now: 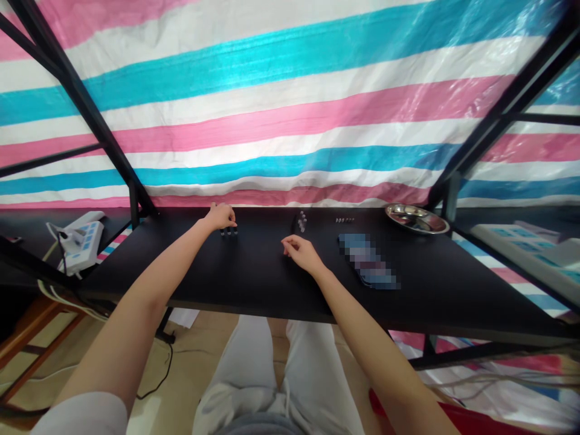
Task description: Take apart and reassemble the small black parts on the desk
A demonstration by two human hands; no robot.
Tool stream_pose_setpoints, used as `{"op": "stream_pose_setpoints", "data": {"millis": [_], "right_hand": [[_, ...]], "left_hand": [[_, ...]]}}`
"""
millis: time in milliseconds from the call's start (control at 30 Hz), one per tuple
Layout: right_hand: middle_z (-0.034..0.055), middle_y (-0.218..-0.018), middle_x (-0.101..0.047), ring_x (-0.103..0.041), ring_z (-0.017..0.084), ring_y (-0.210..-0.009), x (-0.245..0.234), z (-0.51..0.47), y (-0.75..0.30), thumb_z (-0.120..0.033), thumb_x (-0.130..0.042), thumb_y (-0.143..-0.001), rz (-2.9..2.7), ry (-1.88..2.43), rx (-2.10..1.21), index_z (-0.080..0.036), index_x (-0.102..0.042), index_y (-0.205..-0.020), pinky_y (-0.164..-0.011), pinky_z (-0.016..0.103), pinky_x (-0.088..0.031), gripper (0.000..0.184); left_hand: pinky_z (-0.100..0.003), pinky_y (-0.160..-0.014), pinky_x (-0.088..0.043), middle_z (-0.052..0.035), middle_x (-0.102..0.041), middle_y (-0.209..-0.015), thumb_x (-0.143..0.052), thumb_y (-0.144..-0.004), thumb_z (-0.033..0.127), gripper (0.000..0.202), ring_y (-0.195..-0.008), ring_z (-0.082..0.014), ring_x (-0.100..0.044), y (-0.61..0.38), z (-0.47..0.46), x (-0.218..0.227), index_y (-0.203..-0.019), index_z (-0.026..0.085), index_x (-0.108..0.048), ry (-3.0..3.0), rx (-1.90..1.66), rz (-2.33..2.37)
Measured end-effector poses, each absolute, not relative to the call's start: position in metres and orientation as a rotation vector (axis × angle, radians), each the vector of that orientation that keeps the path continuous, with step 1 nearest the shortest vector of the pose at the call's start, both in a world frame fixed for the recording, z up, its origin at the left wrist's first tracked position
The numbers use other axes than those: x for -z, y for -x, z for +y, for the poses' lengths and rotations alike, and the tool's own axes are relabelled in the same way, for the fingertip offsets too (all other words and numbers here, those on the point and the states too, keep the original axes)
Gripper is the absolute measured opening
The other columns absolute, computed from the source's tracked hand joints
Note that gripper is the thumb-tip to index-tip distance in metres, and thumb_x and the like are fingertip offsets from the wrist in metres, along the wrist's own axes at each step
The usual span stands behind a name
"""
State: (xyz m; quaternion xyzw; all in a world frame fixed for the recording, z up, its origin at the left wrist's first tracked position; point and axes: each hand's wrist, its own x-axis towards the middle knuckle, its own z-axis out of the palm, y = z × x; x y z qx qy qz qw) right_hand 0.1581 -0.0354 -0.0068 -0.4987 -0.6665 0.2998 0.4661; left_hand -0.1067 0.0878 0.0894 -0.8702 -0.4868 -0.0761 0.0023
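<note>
Striped sheet [290, 121] behind black metal frame [116, 154], white power strip [87, 243] leftward

A short white sleeve [84, 415] with a plain, smooth-edged hem circles the upper part of the left arm [149, 302], which is bare from there down to an ungloved left hand [220, 215]. The right arm [362, 329] is bare as far as it shows, and the right hand [301, 252] is ungloved too. Loose, pale grey-white trousers [242, 368] cover the legs, creased at the lap, with a whitish drawstring [285, 403] at the front. A darker grey edge of cloth [263, 425] curves over the waist.
</note>
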Motion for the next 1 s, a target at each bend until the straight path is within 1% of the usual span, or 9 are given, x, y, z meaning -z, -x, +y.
{"op": "stream_pose_setpoints", "data": {"millis": [300,433,500,567,667,767,867,933,1000], "right_hand": [[0.0008,-0.062,-0.062,-0.057,0.014,-0.056,0.007,-0.036,-0.159,-0.038,-0.048,-0.080,-1.671,1.232,-0.695,-0.020,-0.059,-0.082,-0.061,0.029,-0.046,0.021],[0.0026,-0.066,-0.062,-0.058,0.017,-0.062,0.003,-0.037,-0.163,-0.030,-0.047,-0.080,-1.717,1.417,-0.442,-0.022,-0.060,-0.079,-0.065,0.031,-0.045,0.016],[0.0065,-0.071,-0.063,-0.058,0.020,-0.069,0.002,-0.037,-0.167,-0.027,-0.046,-0.080,-1.705,1.572,-0.237,-0.021,-0.061,-0.077,-0.069,0.035,-0.044,0.017],[0.0121,-0.082,-0.064,-0.058,0.026,-0.082,0.003,-0.036,-0.170,-0.024,-0.045,-0.081,-1.661,1.701,-0.098,-0.018,-0.063,-0.080,-0.076,0.040,-0.043,0.019],[0.0185,-0.115,-0.056,-0.047,0.033,-0.111,0.005,-0.034,-0.172,-0.025,-0.046,-0.081,-1.584,1.836,-0.049,-0.015,-0.063,-0.101,-0.090,0.051,-0.035,0.028],[0.0161,-0.140,-0.037,-0.024,0.034,-0.131,0.007,-0.032,-0.171,-0.030,-0.043,-0.084,-1.604,1.957,-0.085,-0.016,-0.051,-0.124,-0.100,0.059,-0.020,0.043],[0.0124,-0.147,-0.026,-0.012,0.032,-0.136,0.006,-0.032,-0.170,-0.035,-0.034,-0.089,-1.682,2.077,-0.138,-0.018,-0.040,-0.135,-0.103,0.060,-0.012,0.050],[0.0114,-0.148,-0.023,-0.009,0.032,-0.137,0.004,-0.033,-0.169,-0.038,-0.029,-0.090,-1.725,2.129,-0.171,-0.019,-0.036,-0.137,-0.103,0.060,-0.012,0.051],[0.0108,-0.149,-0.021,-0.007,0.032,-0.137,0.002,-0.034,-0.169,-0.040,-0.026,-0.091,-1.765,2.162,-0.193,-0.020,-0.034,-0.139,-0.103,0.060,-0.012,0.053]], "left_hand": [[-0.044,-0.089,-0.027,-0.0074,-0.068,-0.083,-0.070,-0.062,0.031,0.012,-0.090,-0.0270,-0.055,0.106,0.082,-0.095,-0.064,0.020,-0.069,2.714,0.192,-1.574],[-0.040,-0.089,-0.030,-0.0092,-0.067,-0.095,-0.058,-0.074,0.034,0.020,-0.095,-0.0262,-0.054,0.100,0.074,-0.100,-0.083,0.020,-0.070,2.695,0.397,-1.502],[-0.040,-0.089,-0.031,-0.0100,-0.065,-0.102,-0.049,-0.081,0.031,0.027,-0.101,-0.0261,-0.053,0.090,0.066,-0.103,-0.096,0.019,-0.067,2.686,0.559,-1.410],[-0.039,-0.090,-0.032,-0.0109,-0.063,-0.107,-0.045,-0.083,0.028,0.031,-0.104,-0.0257,-0.052,0.075,0.055,-0.103,-0.107,0.018,-0.063,2.738,0.687,-1.271],[-0.036,-0.091,-0.034,-0.0116,-0.061,-0.112,-0.045,-0.083,0.027,0.038,-0.105,-0.0244,-0.053,0.044,0.037,-0.095,-0.118,0.018,-0.057,2.930,0.689,-1.050],[-0.036,-0.089,-0.036,-0.0115,-0.056,-0.119,-0.046,-0.083,0.028,0.052,-0.107,-0.0247,-0.052,0.011,0.022,-0.077,-0.134,0.022,-0.039,2.999,0.492,-1.004],[-0.042,-0.091,-0.035,-0.0106,-0.047,-0.131,-0.041,-0.086,0.028,0.061,-0.112,-0.0256,-0.048,-0.016,0.016,-0.055,-0.143,0.025,-0.018,2.950,0.314,-1.111],[-0.046,-0.090,-0.035,-0.0107,-0.045,-0.133,-0.037,-0.088,0.029,0.061,-0.112,-0.0264,-0.047,-0.029,0.018,-0.042,-0.143,0.026,-0.012,2.916,0.266,-1.231],[-0.047,-0.089,-0.035,-0.0107,-0.045,-0.133,-0.034,-0.089,0.028,0.059,-0.111,-0.0267,-0.047,-0.038,0.022,-0.032,-0.143,0.026,-0.011,2.868,0.267,-1.317]]}}
